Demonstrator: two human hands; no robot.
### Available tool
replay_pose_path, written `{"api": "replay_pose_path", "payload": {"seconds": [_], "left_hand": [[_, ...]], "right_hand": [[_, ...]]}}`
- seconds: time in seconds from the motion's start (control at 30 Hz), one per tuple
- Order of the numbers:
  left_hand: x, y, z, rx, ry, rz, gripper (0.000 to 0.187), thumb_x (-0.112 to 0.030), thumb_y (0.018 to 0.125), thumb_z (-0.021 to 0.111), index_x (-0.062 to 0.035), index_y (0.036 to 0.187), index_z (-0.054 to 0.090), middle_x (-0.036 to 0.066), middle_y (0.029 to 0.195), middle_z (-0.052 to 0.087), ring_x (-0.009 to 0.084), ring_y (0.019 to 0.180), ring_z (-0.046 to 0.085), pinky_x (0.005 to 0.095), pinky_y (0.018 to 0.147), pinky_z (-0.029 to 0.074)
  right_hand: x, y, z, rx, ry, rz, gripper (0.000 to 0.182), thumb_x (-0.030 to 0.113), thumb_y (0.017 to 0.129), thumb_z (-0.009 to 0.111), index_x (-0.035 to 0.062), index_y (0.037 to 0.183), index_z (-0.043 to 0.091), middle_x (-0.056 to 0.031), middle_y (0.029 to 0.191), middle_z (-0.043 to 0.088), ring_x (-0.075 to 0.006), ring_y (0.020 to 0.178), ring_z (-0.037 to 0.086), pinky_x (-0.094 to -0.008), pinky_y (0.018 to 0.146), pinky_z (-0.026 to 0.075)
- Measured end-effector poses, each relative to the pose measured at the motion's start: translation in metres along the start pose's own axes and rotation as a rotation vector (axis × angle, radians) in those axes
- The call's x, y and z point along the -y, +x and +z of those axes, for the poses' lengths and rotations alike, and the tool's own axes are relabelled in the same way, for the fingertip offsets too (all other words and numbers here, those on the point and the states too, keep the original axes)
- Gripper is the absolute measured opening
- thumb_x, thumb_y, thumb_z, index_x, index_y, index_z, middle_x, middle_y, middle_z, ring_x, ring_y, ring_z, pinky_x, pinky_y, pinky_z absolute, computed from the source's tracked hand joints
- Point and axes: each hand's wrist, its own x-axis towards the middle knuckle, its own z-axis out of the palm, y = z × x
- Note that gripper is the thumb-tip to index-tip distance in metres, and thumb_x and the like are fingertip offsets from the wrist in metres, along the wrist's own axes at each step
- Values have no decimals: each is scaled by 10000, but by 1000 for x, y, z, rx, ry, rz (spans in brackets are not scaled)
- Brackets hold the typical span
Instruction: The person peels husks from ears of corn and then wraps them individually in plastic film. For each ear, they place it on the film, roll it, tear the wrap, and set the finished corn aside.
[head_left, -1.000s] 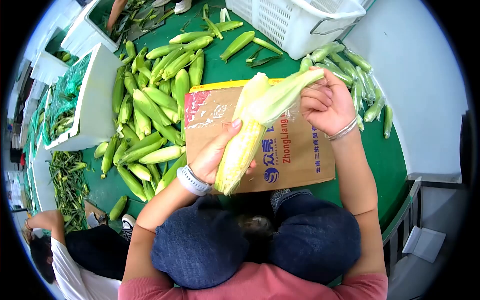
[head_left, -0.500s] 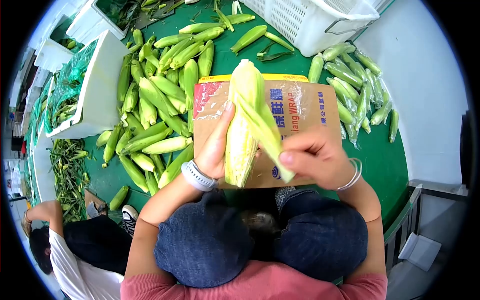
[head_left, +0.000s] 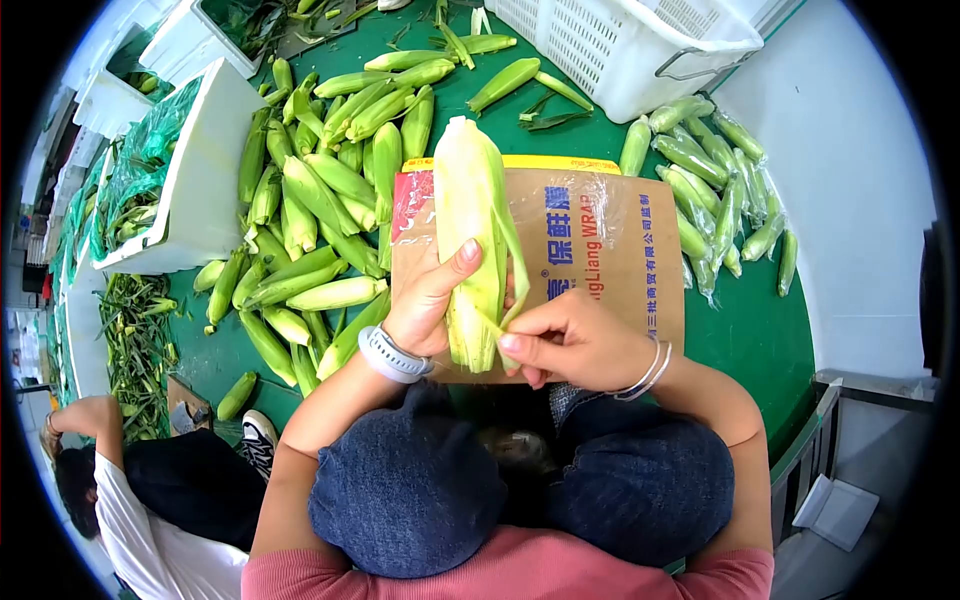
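The cardboard wrap box [head_left: 600,250] lies across the knees, and the corn ear [head_left: 468,235] stands over its nine o'clock edge, tip at twelve. The left hand [head_left: 425,300] is wrapped around the cob, so keeping that grip firm should steady it. The right hand [head_left: 565,345] pinches a husk strip [head_left: 512,262] at the butt, best pulled along the cob, not sideways.

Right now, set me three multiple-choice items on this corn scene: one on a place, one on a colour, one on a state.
1. Where does the white slatted crate stand?
A. at the far end of the green table
B. on the person's lap
C. under the cardboard box

2. What colour is the band on the left wrist?
A. red
B. white-grey
C. black

3. How is the corn cob held?
A. lying loose on the box
B. by the right hand alone
C. left hand around it, right hand pinching a husk leaf

Answers: 1 A, it sits at the table's top edge; 2 B, a pale band shows; 3 C, both hands are on it.
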Motion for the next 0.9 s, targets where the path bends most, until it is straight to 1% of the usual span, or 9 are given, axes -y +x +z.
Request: {"api": "replay_pose_path", "payload": {"seconds": [0.23, 0.33, 0.4, 0.43, 0.5, 0.6, 0.7, 0.73, 0.9], "left_hand": [[12, 2, -22, 93, -145, -179, 490, -212, 823, 657, -45, 1208, 405, 75, 985, 550, 200, 796, 615, 321, 619, 548], [4, -3, -3, 67, 117, -364, 564, -19, 719, 647, -34, 1227, 402, 118, 1007, 541, 215, 770, 602, 321, 606, 528], [5, -8, -4, 146, 201, -352, 589, -20, 703, 655, -29, 1233, 400, 119, 1003, 549, 208, 760, 604, 308, 613, 527], [5, -12, -6, 210, 274, -337, 613, -21, 687, 663, -24, 1240, 397, 120, 999, 558, 200, 750, 606, 295, 621, 526], [-3, -25, -3, 189, 253, -443, 630, -19, 674, 661, -13, 1247, 398, 117, 997, 577, 201, 814, 602, 297, 680, 515], [-2, -18, -17, 7, 274, -323, 646, -33, 693, 655, -16, 1279, 385, 119, 1081, 563, 227, 968, 564, 340, 830, 482], [14, -8, -30, 70, -148, -243, 562, -378, 890, 506, -34, 1311, 362, 123, 1179, 528, 233, 1002, 559, 368, 857, 473], [8, -3, -10, 32, -191, -161, 501, -432, 926, 424, -62, 1264, 407, 109, 1114, 566, 244, 898, 617, 384, 727, 537], [7, -1, -8, -137, -338, -105, 424, -356, 957, 388, -136, 1314, 325, 112, 1204, 502, 275, 973, 596, 427, 775, 533]], "right_hand": [[9, -5, -36, -551, -78, -513, 211, 193, 913, 508, 36, 789, 578, -83, 976, 514, -106, 771, 509, -215, 688, 415], [19, 12, -70, -522, 781, -613, 290, 182, 944, 408, 79, 677, 458, -69, 911, 508, -133, 796, 500, -253, 680, 414], [5, 10, -121, 7, 1031, -579, 289, 166, 948, 377, 115, 663, 396, -21, 762, 484, -95, 637, 447, -234, 517, 352], [18, 2, -158, -681, 790, -570, 284, 209, 918, 443, 130, 647, 408, 40, 589, 382, -96, 487, 333, -234, 474, 355], [-9, -54, -304, -1458, -826, -270, 220, 209, 907, 475, 85, 734, 531, 20, 599, 470, -81, 551, 421, -210, 502, 346], [20, -48, -204, -1309, -299, -476, 116, 141, 876, 503, 67, 838, 584, 18, 633, 523, -71, 585, 470, -222, 531, 375], [-3, -8, -85, -819, -836, -263, 250, 278, 841, 623, 64, 924, 524, -47, 769, 585, -131, 634, 568, -285, 576, 457], [-15, 1, -56, -694, -574, -361, 342, 305, 782, 674, 64, 944, 495, -96, 697, 587, -211, 605, 602, -318, 578, 477], [-17, 4, 6, -517, -731, -293, 419, 410, 760, 669, 45, 876, 500, -129, 656, 585, -289, 595, 607, -363, 542, 471]]}}
